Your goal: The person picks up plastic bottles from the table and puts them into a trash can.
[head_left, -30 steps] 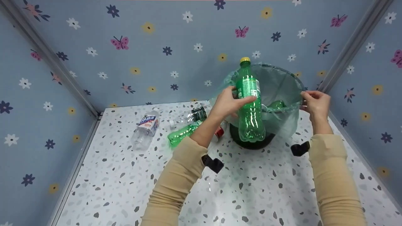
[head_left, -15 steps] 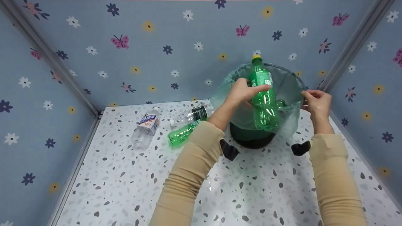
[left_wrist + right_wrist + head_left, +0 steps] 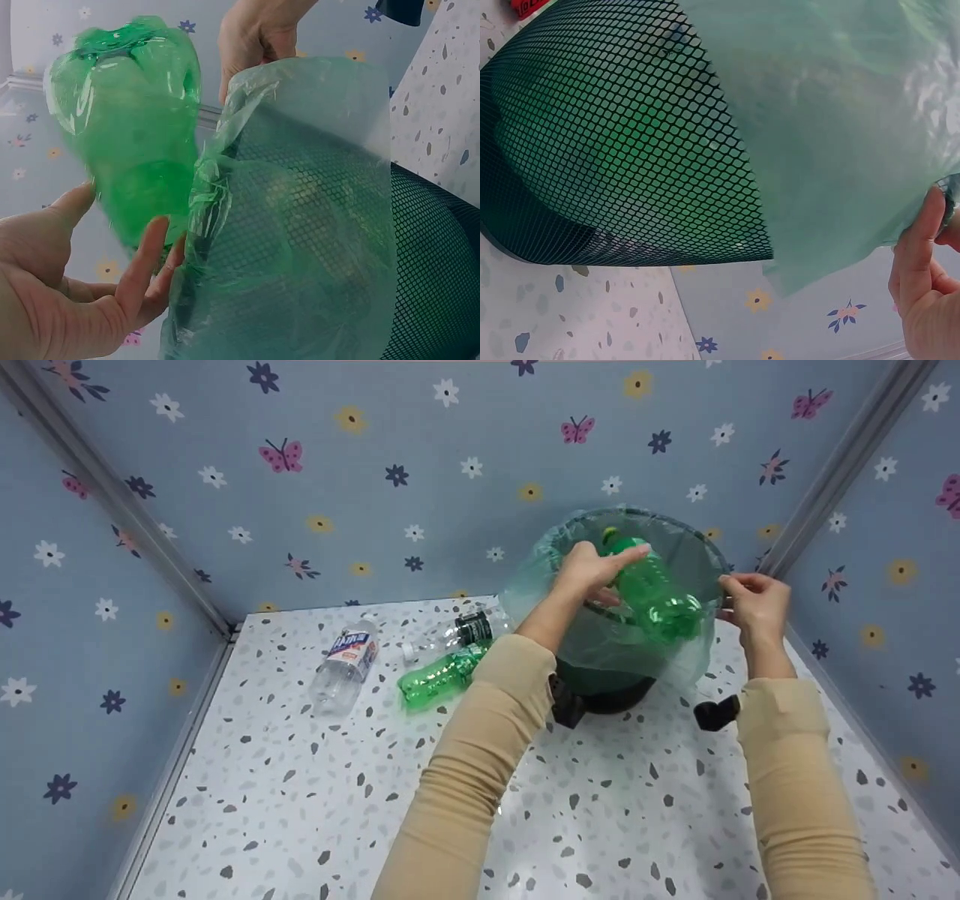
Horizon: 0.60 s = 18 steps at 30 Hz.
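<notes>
A green plastic bottle with a yellow cap [image 3: 652, 589] tilts over the mouth of the mesh wastebasket [image 3: 611, 697], its base towards the right. My left hand [image 3: 586, 570] is beside the bottle's upper part. In the left wrist view, the thumb and fingers of that hand [image 3: 82, 292] are spread around the bottle [image 3: 139, 112], not closed on it. A thin green bin liner [image 3: 622, 649] hangs over the basket's rim. On the right, my right hand [image 3: 759, 604] pinches the rim and liner; the right wrist view shows its fingers [image 3: 919, 232] there.
Left of the basket lie a green bottle [image 3: 442, 675], a clear bottle with a dark label [image 3: 442, 637] and a clear bottle with a blue-and-white label [image 3: 345, 667]. A flowered wall [image 3: 450, 510] stands close behind. Part of something red [image 3: 526, 6] shows beside the basket.
The left hand moved right with the green bottle over the basket; then the bottle dropped lower and tipped, and the left fingers loosened. The right hand stayed at the rim.
</notes>
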### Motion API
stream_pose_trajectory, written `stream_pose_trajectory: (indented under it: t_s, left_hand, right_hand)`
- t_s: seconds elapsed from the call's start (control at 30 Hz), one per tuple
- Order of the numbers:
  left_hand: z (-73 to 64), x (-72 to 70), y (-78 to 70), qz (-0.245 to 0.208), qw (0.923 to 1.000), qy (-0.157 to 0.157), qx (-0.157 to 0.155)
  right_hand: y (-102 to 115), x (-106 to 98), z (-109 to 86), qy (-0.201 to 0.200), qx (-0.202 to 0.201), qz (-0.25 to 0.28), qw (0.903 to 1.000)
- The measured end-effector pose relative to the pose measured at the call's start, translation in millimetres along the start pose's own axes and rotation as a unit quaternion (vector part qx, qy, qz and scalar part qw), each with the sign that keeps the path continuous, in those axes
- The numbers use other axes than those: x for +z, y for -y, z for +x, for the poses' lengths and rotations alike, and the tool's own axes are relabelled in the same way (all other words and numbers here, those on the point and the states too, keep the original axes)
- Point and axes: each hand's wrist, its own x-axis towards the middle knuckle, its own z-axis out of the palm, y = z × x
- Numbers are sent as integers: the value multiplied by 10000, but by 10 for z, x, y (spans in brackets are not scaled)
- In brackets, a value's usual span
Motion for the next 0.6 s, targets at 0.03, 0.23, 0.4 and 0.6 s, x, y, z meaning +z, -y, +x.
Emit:
stream_pose_trajectory:
  t_s: [0.03, 0.23, 0.4, 0.6]
  left_hand:
    - [6, -5, 11, -17, 10000, 30, 29]
    - [8, -45, 83, -311, 9983, 137, 481]
    - [-18, -88, 146, -434, 9945, -43, 957]
    - [-65, -180, 227, -475, 9895, -190, 1350]
  right_hand:
    - [2, -1, -4, 15, 10, 25, 10000]
    - [7, 0, -14, 22, 62, -96, 9999]
    - [9, 1, -17, 10, 62, -142, 9999]
    - [-1, -3, -7, 4, 35, -149, 9999]
